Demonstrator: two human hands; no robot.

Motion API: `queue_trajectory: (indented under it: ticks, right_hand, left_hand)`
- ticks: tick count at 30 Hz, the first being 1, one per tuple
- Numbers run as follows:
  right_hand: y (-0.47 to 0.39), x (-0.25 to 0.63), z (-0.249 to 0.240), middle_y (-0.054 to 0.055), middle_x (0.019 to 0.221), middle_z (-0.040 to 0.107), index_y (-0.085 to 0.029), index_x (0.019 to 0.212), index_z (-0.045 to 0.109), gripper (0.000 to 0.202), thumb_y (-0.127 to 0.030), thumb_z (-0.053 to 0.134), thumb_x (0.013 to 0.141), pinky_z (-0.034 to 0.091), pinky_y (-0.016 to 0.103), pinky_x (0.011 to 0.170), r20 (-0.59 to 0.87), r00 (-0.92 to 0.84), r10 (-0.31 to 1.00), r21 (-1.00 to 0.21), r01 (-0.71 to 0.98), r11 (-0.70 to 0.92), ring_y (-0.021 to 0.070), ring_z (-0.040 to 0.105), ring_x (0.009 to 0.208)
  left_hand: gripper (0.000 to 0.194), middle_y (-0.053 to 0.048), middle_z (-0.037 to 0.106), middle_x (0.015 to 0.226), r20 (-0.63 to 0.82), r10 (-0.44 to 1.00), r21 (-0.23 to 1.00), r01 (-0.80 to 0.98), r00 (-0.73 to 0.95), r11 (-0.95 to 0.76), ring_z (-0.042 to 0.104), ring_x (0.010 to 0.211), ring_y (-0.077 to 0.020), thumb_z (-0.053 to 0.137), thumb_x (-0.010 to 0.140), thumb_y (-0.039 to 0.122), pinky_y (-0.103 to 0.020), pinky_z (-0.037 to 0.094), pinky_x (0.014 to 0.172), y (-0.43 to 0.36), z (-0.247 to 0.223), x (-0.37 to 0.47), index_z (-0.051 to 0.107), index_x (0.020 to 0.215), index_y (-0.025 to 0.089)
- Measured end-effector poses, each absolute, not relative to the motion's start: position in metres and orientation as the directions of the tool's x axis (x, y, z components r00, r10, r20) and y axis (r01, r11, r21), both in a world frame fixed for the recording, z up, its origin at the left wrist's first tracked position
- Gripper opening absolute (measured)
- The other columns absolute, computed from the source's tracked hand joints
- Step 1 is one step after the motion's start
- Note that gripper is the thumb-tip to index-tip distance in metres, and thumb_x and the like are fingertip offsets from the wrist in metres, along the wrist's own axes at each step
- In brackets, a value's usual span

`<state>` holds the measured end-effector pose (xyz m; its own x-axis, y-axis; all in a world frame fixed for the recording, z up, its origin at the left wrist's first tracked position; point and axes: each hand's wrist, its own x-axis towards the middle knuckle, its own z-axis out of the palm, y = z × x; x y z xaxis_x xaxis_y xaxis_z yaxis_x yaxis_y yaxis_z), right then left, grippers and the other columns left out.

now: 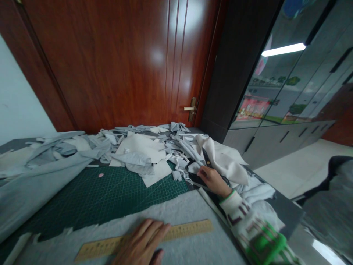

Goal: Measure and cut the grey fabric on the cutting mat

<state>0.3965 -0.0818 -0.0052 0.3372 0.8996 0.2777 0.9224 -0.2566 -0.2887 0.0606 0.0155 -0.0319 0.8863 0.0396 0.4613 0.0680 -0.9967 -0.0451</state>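
Black scissors lie at the right hand, well apart from the left, their long axis slanting away toward the wooden door; the fingers curl beside them, whether gripping cannot be told. The left hand rests flat, unclenched, on a ruler lying crosswise over gray cloth.

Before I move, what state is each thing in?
Scissors, partly hidden, open or shut unclear
Grey fabric, spread out, edge uneven
Ruler, flat on the fabric, partly covered
Left hand, resting on the ruler
Right hand, at the scissors, grip unclear
Cutting mat, partly covered
Scraps, heaped loosely
Door, shut
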Motion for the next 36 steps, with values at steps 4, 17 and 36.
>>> queue_trajectory:
  ticks: [4,17,36]
  right_hand:
    - [-0.082,0.396,-0.001,0.006,0.088,0.068,-0.016,0.089,0.058,0.014,-0.018,0.047,0.098,0.045,0.025,0.076,0.262,0.309,0.914,-0.284,0.930,-0.232,0.0172,0.064,0.082]
    - [-0.063,0.361,0.055,0.006,0.082,0.070,-0.015,0.085,0.065,0.010,-0.016,0.057,0.090,0.039,0.025,0.066,0.044,0.161,0.986,-0.124,0.980,-0.155,0.0173,0.064,0.076]
    - [0.025,0.298,0.026,0.008,0.093,0.072,-0.015,0.099,0.067,0.013,-0.022,0.057,0.093,0.038,0.023,0.069,0.003,0.062,0.998,-0.059,0.996,-0.062,0.0175,0.065,0.087]
  left_hand:
    - [0.047,0.003,0.068,0.126,0.430,0.072,0.046,0.058,0.900,-0.997,0.066,0.111,-0.0183,0.060,0.088,0.023,-0.026,0.054,0.096,0.010,-0.025,0.059,0.055,0.134,0.031]
    - [0.054,-0.008,0.051,0.147,0.370,0.119,0.039,0.112,0.921,-0.993,0.051,0.133,-0.0266,0.058,0.088,0.021,-0.045,0.047,0.108,0.000,-0.026,0.052,0.048,0.141,0.021]
    - [0.051,-0.010,0.050,0.148,0.282,0.144,0.173,0.097,0.949,-0.980,0.046,0.136,-0.0264,0.059,0.090,0.027,-0.046,0.038,0.114,-0.002,-0.025,0.047,0.049,0.139,0.016]
